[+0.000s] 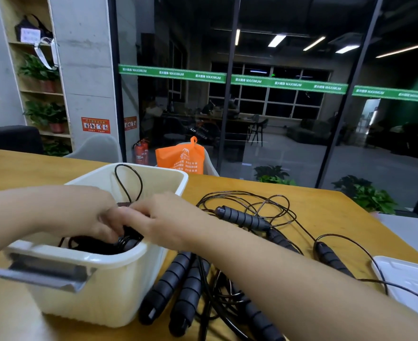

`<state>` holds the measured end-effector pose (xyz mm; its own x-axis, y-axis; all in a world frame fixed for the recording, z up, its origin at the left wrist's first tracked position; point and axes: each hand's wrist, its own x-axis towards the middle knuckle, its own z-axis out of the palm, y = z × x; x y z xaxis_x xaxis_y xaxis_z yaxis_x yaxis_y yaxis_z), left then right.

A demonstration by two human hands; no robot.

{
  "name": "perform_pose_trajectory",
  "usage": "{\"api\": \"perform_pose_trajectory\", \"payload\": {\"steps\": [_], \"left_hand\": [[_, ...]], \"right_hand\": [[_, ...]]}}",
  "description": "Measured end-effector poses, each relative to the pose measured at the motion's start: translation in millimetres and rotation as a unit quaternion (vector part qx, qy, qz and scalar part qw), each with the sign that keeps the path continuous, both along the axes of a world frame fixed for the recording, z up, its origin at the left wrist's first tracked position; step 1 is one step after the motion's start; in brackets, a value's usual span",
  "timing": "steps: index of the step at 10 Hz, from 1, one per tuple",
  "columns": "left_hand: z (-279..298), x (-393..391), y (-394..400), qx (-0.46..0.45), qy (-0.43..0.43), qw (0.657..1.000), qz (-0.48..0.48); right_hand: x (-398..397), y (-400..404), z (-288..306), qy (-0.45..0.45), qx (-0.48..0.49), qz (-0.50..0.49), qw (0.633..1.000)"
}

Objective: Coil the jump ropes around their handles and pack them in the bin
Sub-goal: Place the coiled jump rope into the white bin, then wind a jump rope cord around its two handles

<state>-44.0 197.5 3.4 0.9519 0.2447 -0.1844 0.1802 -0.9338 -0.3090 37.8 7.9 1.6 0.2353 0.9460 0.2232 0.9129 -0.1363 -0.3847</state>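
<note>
Cream plastic bin point(119, 289) holds one coiled rope point(126, 239); both hands, left hand point(90, 212) and right hand point(163, 217), curl their grip round it inside; best press it low, tucking the stray loop point(129, 183); uncoiled ropes point(242, 242) crowd right of the bin.

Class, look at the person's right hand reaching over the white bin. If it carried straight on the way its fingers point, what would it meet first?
The right hand points left and slightly down into the bin. It would most likely meet the left hand and the coiled jump rope they hold together; depth is hard to judge here.
</note>
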Motion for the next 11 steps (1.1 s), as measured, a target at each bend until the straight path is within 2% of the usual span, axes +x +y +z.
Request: {"api": "perform_pose_trajectory", "payload": {"steps": [1, 2, 4, 5, 7, 8, 9, 11], "left_hand": [[32.4, -8.4, -71.3, -0.070, -0.085, 0.994, 0.006], [32.6, 4.5, -85.1, -0.039, -0.134, 0.990, -0.034], [22.1, 25.4, -113.3, -0.012, -0.177, 0.983, 0.037], [17.7, 31.9, -117.2, -0.025, -0.252, 0.966, 0.057], [4.5, 46.9, -154.1, -0.055, -0.289, 0.955, -0.034], [-12.4, 62.7, -165.8, -0.120, -0.295, 0.947, -0.045], [-40.0, 78.3, -171.9, -0.195, -0.292, 0.936, -0.035], [-96.7, 83.5, -159.1, -0.259, -0.331, 0.906, 0.043]], "right_hand": [[8.0, -34.4, -18.5, -0.061, 0.057, 0.033, 0.996], [18.8, -61.4, -32.0, -0.070, 0.069, 0.031, 0.995], [28.1, -106.7, -53.8, -0.140, 0.013, -0.007, 0.990], [31.6, -126.8, -58.2, -0.121, -0.011, -0.037, 0.992], [54.3, -164.7, -65.7, -0.050, -0.033, -0.153, 0.986], [67.5, -176.7, -70.5, -0.027, -0.025, -0.212, 0.977], [75.3, -185.8, -77.8, 0.028, -0.007, -0.255, 0.967], [64.1, -191.9, -81.1, 0.048, 0.023, -0.259, 0.964]]}}
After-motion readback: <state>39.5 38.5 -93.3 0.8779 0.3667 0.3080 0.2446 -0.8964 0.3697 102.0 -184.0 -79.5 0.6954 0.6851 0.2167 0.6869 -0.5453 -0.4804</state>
